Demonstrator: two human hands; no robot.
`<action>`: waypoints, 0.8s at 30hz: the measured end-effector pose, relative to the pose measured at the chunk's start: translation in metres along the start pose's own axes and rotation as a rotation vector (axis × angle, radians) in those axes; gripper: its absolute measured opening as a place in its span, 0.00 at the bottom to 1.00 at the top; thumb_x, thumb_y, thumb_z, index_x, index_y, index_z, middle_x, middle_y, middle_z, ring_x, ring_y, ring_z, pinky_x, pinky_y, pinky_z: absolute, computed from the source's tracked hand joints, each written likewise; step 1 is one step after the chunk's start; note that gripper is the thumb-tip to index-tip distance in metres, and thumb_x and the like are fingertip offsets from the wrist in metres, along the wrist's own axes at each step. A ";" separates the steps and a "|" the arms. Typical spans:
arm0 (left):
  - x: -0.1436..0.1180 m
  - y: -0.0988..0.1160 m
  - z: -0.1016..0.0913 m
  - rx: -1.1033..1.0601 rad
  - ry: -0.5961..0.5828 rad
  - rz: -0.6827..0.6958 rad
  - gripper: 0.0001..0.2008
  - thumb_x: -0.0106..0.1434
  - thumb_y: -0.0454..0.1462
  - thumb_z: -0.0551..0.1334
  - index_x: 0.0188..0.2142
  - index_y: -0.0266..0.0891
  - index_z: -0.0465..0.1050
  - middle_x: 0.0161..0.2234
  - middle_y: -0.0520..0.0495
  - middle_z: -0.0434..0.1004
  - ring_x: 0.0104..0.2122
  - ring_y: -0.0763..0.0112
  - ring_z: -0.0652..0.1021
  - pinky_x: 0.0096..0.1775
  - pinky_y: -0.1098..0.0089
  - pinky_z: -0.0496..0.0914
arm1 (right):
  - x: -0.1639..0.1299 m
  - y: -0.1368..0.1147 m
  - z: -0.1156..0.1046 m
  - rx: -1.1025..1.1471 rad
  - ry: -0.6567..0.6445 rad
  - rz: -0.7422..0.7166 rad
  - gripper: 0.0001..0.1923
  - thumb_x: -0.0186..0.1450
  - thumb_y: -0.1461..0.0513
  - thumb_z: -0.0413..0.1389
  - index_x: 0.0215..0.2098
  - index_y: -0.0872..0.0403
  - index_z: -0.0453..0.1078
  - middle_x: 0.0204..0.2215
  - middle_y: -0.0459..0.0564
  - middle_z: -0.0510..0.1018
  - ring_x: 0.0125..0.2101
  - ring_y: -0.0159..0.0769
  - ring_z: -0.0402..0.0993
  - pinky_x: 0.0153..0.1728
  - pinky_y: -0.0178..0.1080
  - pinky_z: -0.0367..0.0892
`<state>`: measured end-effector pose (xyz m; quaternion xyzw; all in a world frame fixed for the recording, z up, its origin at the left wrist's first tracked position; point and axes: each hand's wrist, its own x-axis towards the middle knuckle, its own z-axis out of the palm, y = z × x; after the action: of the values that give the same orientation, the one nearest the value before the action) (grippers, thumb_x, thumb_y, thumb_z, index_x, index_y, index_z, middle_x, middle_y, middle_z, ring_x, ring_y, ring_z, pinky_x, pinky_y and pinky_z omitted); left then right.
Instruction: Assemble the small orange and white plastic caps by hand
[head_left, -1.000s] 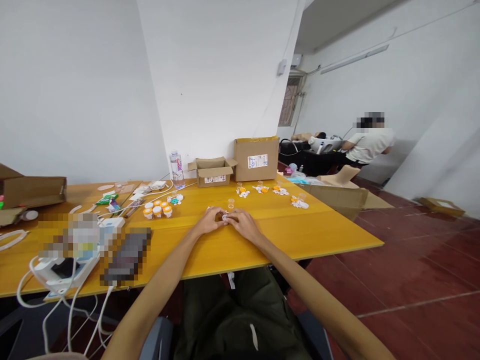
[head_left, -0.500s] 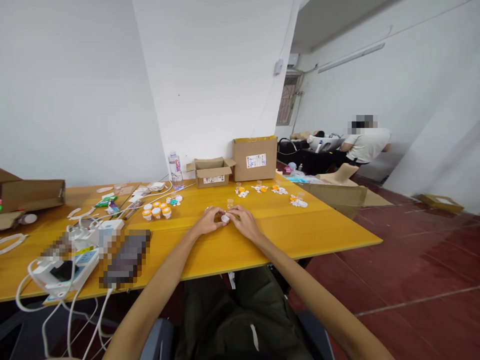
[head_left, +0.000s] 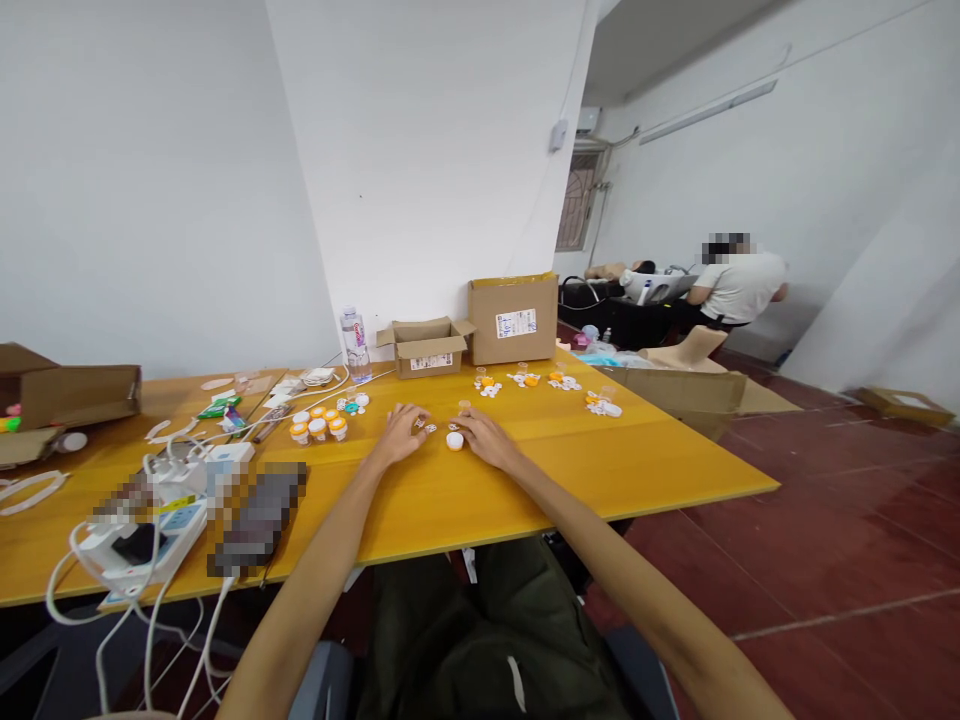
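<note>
Your left hand (head_left: 397,432) and right hand (head_left: 484,437) rest on the yellow tabletop (head_left: 645,460), fingers loosely spread — neither grips anything. A small white-capped orange pot (head_left: 454,441) stands between them, just beside your right fingertips. More small pots (head_left: 318,424) sit further left.

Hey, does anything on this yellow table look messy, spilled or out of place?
Nothing spilled. The oddest spot is the white cables trailing off the table's near edge beside the power strip; they hang loose below it.

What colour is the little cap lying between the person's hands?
White, with an orange underside, as the head view shows: the cap.
</note>
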<state>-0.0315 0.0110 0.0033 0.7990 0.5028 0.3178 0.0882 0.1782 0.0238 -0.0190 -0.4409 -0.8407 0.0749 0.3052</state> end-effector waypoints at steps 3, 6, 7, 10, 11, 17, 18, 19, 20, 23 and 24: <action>-0.002 -0.001 0.001 0.076 -0.023 0.006 0.07 0.60 0.35 0.60 0.38 0.44 0.74 0.39 0.47 0.72 0.46 0.58 0.68 0.51 0.57 0.62 | 0.004 -0.001 -0.001 -0.033 -0.021 -0.022 0.15 0.66 0.67 0.52 0.45 0.48 0.76 0.43 0.52 0.76 0.44 0.39 0.73 0.45 0.39 0.67; -0.002 -0.003 0.003 0.111 -0.022 0.018 0.07 0.61 0.38 0.61 0.39 0.45 0.75 0.40 0.46 0.71 0.46 0.58 0.67 0.51 0.56 0.61 | 0.007 -0.001 -0.002 -0.033 -0.015 -0.045 0.13 0.67 0.66 0.52 0.40 0.49 0.78 0.42 0.52 0.77 0.43 0.39 0.73 0.45 0.38 0.67; -0.002 -0.004 0.003 0.116 -0.015 0.014 0.07 0.62 0.39 0.60 0.39 0.46 0.76 0.40 0.46 0.71 0.46 0.58 0.67 0.51 0.56 0.61 | 0.007 -0.001 -0.002 -0.030 -0.013 -0.048 0.12 0.67 0.66 0.52 0.39 0.49 0.78 0.41 0.52 0.77 0.43 0.38 0.73 0.45 0.38 0.66; -0.001 -0.006 0.005 0.125 -0.001 0.000 0.08 0.63 0.40 0.60 0.40 0.47 0.76 0.41 0.46 0.70 0.47 0.58 0.67 0.51 0.56 0.62 | 0.007 0.000 -0.003 -0.016 -0.008 -0.029 0.11 0.67 0.64 0.52 0.36 0.50 0.77 0.39 0.52 0.78 0.41 0.38 0.74 0.43 0.37 0.66; 0.000 -0.006 0.006 0.127 -0.002 -0.001 0.08 0.63 0.40 0.60 0.39 0.47 0.77 0.42 0.46 0.69 0.47 0.58 0.67 0.51 0.56 0.62 | 0.007 0.000 -0.003 -0.009 -0.002 -0.017 0.11 0.67 0.64 0.52 0.35 0.50 0.77 0.38 0.52 0.78 0.40 0.38 0.74 0.42 0.37 0.66; 0.002 -0.008 0.010 0.075 -0.003 -0.009 0.05 0.61 0.36 0.62 0.33 0.45 0.78 0.41 0.45 0.70 0.46 0.57 0.67 0.50 0.56 0.63 | 0.007 -0.001 0.001 0.093 0.119 0.072 0.09 0.66 0.65 0.51 0.33 0.52 0.73 0.35 0.51 0.79 0.36 0.38 0.75 0.38 0.36 0.66; 0.003 -0.008 0.010 0.058 0.000 -0.012 0.05 0.61 0.36 0.62 0.32 0.45 0.78 0.41 0.46 0.71 0.46 0.58 0.68 0.50 0.56 0.63 | 0.007 -0.001 0.002 0.126 0.134 0.080 0.09 0.66 0.65 0.50 0.33 0.52 0.73 0.34 0.51 0.79 0.35 0.38 0.75 0.38 0.37 0.67; 0.003 -0.008 0.011 0.042 0.002 -0.014 0.04 0.60 0.36 0.63 0.31 0.45 0.78 0.40 0.46 0.71 0.45 0.58 0.68 0.49 0.57 0.63 | 0.007 -0.001 0.002 0.165 0.145 0.082 0.09 0.66 0.64 0.50 0.32 0.53 0.72 0.32 0.50 0.79 0.34 0.38 0.75 0.37 0.37 0.67; 0.004 -0.008 0.011 0.026 0.003 -0.014 0.04 0.60 0.36 0.63 0.31 0.45 0.78 0.39 0.46 0.72 0.45 0.58 0.69 0.49 0.57 0.63 | 0.007 0.000 0.003 0.209 0.157 0.079 0.09 0.66 0.64 0.49 0.32 0.53 0.72 0.32 0.50 0.79 0.34 0.38 0.75 0.38 0.37 0.68; 0.005 -0.007 0.012 -0.021 0.002 -0.012 0.03 0.58 0.35 0.64 0.30 0.44 0.77 0.37 0.47 0.74 0.44 0.58 0.70 0.49 0.58 0.63 | 0.007 0.002 0.003 0.345 0.197 0.090 0.09 0.65 0.63 0.49 0.38 0.53 0.71 0.33 0.49 0.80 0.35 0.38 0.76 0.39 0.39 0.69; 0.005 -0.006 0.012 -0.035 0.000 -0.014 0.02 0.57 0.34 0.65 0.29 0.43 0.77 0.37 0.47 0.75 0.44 0.58 0.70 0.49 0.58 0.63 | 0.007 0.003 0.003 0.383 0.209 0.100 0.09 0.64 0.63 0.50 0.40 0.53 0.71 0.34 0.50 0.80 0.36 0.38 0.77 0.40 0.39 0.70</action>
<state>-0.0277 0.0208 -0.0066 0.7939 0.5025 0.3261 0.1044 0.1756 0.0311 -0.0195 -0.4215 -0.7520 0.2022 0.4646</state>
